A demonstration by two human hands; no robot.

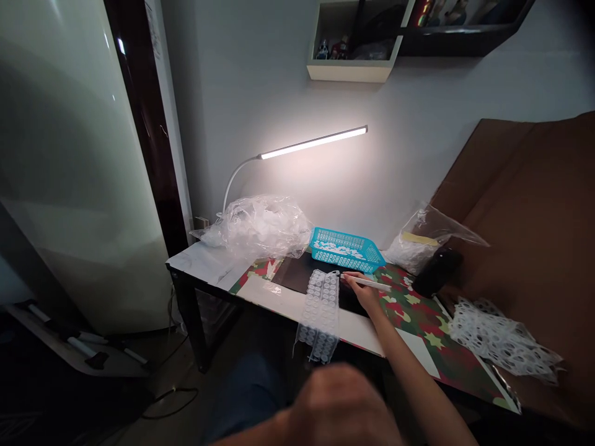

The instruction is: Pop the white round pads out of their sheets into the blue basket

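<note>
My right hand (363, 292) is closed in a pinch around a slim white pen-like tool (377, 285). Its tip meets the upper right corner of a translucent strip sheet (320, 313) with rows of round white pieces. That sheet lies over the table's front edge, its lower end hanging down. Close to the camera, my left hand (344, 406) is a blurred fist at the bottom, and whatever it may hold is hidden. Just behind the sheet sits a blue plastic basket (377, 257) with small white pieces inside.
A lit lamp (313, 143) arches over the table (190, 259). Back left lies a big clear plastic bag (264, 226). To the right are another clear bag (413, 248), a black cylindrical object (436, 271), punched white sheets (504, 337) and a large cardboard panel (525, 204).
</note>
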